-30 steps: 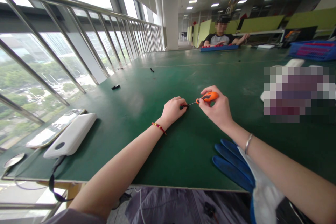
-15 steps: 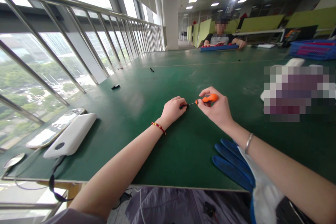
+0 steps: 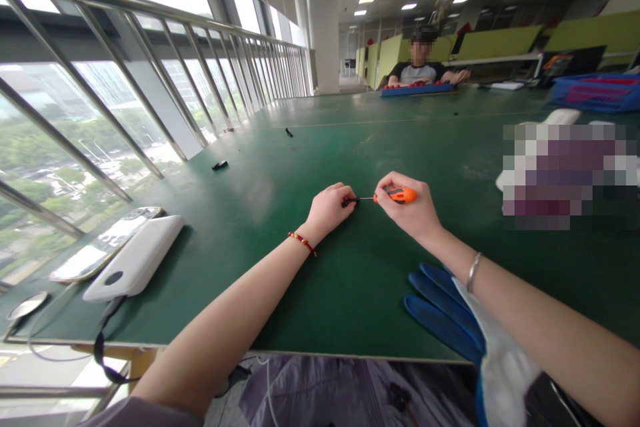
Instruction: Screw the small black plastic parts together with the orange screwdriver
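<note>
My left hand [image 3: 330, 205] rests on the green table, its fingers closed on a small black part [image 3: 351, 201] that is mostly covered by them. What kind of part it is, I cannot make out. In my right hand [image 3: 411, 212] is a screwdriver [image 3: 404, 195] with an orange and dark handle, thumb and fingers wrapped round it. Its thin metal shaft points left and lies nearly level. The tip meets the right end of the black part. A blue and white work glove [image 3: 447, 310] lies under my right forearm, at the table's front edge.
On the green table [image 3: 240, 260], a white power bank [image 3: 135, 259] and a phone [image 3: 107, 245] lie at the left. Small black pieces [image 3: 219, 165] are farther back. Across the table a person [image 3: 419, 73] sits behind a blue tray [image 3: 417, 89]. A blue basket [image 3: 595, 95] stands at the right.
The fingers of my right hand have closed farther round the screwdriver, and its handle has turned and dropped slightly toward level. My left hand has hardly moved.
</note>
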A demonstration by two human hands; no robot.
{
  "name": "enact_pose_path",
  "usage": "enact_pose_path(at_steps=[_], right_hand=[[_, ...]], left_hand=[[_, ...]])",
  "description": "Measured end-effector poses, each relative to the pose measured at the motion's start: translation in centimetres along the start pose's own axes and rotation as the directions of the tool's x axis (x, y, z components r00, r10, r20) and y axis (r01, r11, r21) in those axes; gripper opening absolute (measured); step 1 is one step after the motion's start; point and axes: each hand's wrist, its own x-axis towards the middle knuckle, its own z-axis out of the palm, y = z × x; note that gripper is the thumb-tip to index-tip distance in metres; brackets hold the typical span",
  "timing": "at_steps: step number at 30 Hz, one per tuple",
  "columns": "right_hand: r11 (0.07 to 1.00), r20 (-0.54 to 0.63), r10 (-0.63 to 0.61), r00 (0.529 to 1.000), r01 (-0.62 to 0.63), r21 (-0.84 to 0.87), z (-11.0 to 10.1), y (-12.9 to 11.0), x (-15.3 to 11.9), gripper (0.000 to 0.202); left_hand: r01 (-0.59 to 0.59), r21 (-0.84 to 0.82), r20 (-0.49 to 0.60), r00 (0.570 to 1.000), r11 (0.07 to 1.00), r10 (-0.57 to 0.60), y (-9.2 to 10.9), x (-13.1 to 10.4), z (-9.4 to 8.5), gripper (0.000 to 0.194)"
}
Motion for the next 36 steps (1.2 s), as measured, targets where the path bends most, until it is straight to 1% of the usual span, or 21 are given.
enact_pose_path(at_steps=[11,16,19,26,30,33,36], right_hand=[[1.000,-0.011,-0.019,1.000,0.018,-0.020,0.06,-0.06,-0.01,0.009],[0.999,-0.006,-0.030,1.000,0.030,-0.030,0.04,0.06,0.07,0.009],[0.999,-0.001,-0.033,0.999,0.033,-0.031,0.04,0.13,0.08,0.010],[1.000,0.007,-0.020,1.000,0.020,-0.019,0.03,0.11,0.03,0.022],[1.000,0.012,-0.021,1.000,0.021,-0.022,0.05,0.05,0.00,0.025],[0.999,0.001,-0.027,1.000,0.027,-0.028,0.07,0.03,0.00,0.020],[0.999,-0.023,-0.031,0.999,0.030,-0.030,0.08,0.02,0.02,0.011]], left_hand=[[0.011,0.006,0.011,1.000,1.000,-0.011,-0.05,0.08,0.01,0.012],[-0.016,-0.001,0.002,1.000,1.000,0.016,-0.17,0.04,0.02,0.011],[-0.014,0.002,0.004,1.000,1.000,0.014,-0.18,0.05,0.03,0.011],[-0.038,-0.002,-0.009,0.999,0.999,0.038,-0.25,0.06,0.09,0.010],[-0.018,0.009,-0.001,1.000,1.000,0.018,-0.19,0.07,0.08,0.010],[-0.012,0.004,0.000,1.000,1.000,0.012,-0.16,0.09,0.06,0.010],[-0.013,-0.002,0.004,1.000,1.000,0.013,-0.17,0.10,0.04,0.010]])
